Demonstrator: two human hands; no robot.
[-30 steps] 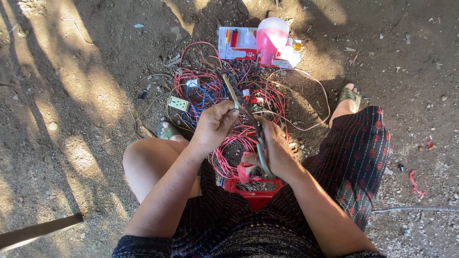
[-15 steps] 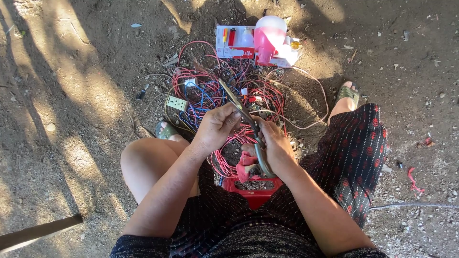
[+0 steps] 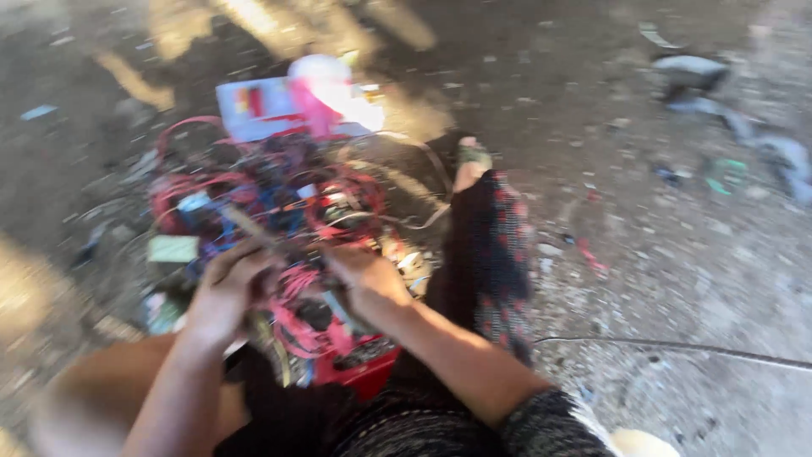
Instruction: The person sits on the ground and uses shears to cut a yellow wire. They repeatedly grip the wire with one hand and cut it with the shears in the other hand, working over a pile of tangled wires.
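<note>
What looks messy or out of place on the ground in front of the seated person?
A tangled heap of red and blue wires sprawls loose over the dirt ground, with both hands, left hand and right hand, in it. Blur hides finer detail.

A: Outdoors, no walls, no furniture. Bare dirt ground (image 3: pixel 660 279), grey-brown, packed, strewn with small stones and scraps.

B: Light?

A: Dappled. Bright sun patches (image 3: pixel 254 21) along the top edge and another at the left edge; the remainder in shade. View heavily motion-blurred.

B: Litter on the ground?

A: Grey crumpled scrap (image 3: pixel 689 72) at upper right, small green bit (image 3: pixel 719 182) below it, a red fragment (image 3: pixel 592 258) near the middle. Pale blue chip (image 3: pixel 38 112) far left. Thin dark line (image 3: pixel 677 345), cable or stick, cannot tell which, crossing the lower right.

B: Anything else?

A: Pale rounded object (image 3: pixel 643 442) at the bottom edge, too blurred to identify.
</note>
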